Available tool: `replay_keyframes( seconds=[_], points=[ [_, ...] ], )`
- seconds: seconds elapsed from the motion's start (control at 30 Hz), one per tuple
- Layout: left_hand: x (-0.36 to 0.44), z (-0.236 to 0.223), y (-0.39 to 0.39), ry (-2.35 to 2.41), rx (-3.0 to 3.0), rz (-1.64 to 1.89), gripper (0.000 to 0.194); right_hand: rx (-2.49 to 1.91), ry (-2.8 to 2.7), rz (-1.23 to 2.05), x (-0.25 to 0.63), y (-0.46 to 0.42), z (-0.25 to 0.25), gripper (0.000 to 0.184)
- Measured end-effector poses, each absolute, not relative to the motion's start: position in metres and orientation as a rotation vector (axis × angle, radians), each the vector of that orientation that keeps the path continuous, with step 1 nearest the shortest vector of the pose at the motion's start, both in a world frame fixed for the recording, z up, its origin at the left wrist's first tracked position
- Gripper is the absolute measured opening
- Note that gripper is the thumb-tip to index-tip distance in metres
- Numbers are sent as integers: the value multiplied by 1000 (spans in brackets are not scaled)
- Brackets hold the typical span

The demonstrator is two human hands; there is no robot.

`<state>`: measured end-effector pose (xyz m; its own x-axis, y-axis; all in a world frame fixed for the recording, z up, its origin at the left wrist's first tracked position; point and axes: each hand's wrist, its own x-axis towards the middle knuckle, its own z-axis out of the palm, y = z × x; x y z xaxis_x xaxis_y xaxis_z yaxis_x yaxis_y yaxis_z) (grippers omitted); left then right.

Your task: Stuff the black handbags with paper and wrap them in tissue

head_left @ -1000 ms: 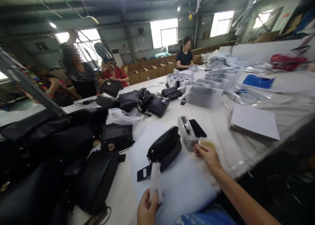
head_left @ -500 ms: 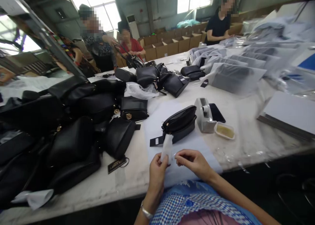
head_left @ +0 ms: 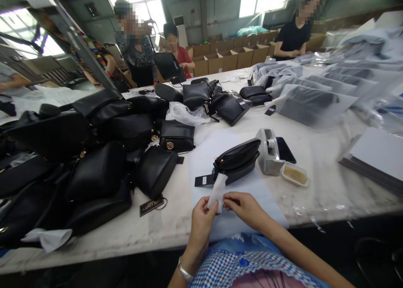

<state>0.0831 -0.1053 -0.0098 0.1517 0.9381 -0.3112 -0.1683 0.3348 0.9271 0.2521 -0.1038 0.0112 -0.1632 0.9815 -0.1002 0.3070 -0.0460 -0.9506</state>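
Note:
My left hand [head_left: 203,214] is closed around a narrow wrap of white tissue paper [head_left: 217,191], held upright just in front of a black handbag [head_left: 237,162]. What the paper covers is hidden. My right hand [head_left: 244,208] has its thumb and finger pinched together against the right edge of the wrap; any small thing between the fingertips is too small to make out. The handbag, with gold zip pulls, rests on a white sheet [head_left: 209,149]. From its left end a black tag [head_left: 204,180] with a white label sticks out.
Black handbags [head_left: 94,170] pile up on the left, near a loose tag [head_left: 151,206]. To the right are a tape dispenser [head_left: 269,153], a phone [head_left: 286,149], a small tray [head_left: 294,174] and stacked sheets [head_left: 378,153]. Wrapped bags [head_left: 315,103] and co-workers [head_left: 292,38] stand beyond.
My right fingertips, with a tiny shiny bit at them before, have closed the small gap to the white wrap. A co-worker at the back has lifted a black bag. The view has shifted slightly.

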Motion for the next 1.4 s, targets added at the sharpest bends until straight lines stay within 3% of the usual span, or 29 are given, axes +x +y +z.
replay_keyframes(
  seconds=[0.23, 0.43, 0.5, 0.63, 0.73, 0.9, 1.0, 1.1, 1.2, 1.3, 1.4],
  points=[
    [87, -8, -106, 1031, 727, 878, 38, -1383, -1512, 1099, 246, -106, -3, 30],
    [90, -12, -105, 1063, 715, 811, 42, -1492, -1491, 1024, 243, -101, -13, 22],
    [90, -13, -104, 1071, 729, 836, 42, -1458, -1413, 1115, 246, -100, -14, 25],
    [91, -13, -103, 1081, 761, 883, 41, -1244, -1065, 1456, 246, -102, -13, 46],
    [95, -10, -104, 1092, 770, 908, 40, -1200, -1006, 1535, 239, -101, -12, 58],
    [94, -10, -107, 1056, 688, 916, 41, -1173, -1028, 1560, 231, -93, -14, 45],
    [85, -13, -104, 1031, 614, 892, 49, -1182, -1267, 1516, 248, -92, -13, 46],
    [78, -12, -94, 1209, 707, 892, 55, -1442, -1519, 1143, 287, -88, -2, 38],
    [81, -7, -80, 1425, 1065, 910, 53, -1607, -1603, 398, 333, -69, 20, 33],
    [96, -1, -69, 1414, 1388, 704, 52, -1530, -1817, -69, 370, -37, 42, 47],
    [105, -2, -59, 1351, 1529, 488, 48, -1447, -2116, -131, 391, -6, 56, 71]
  ],
)
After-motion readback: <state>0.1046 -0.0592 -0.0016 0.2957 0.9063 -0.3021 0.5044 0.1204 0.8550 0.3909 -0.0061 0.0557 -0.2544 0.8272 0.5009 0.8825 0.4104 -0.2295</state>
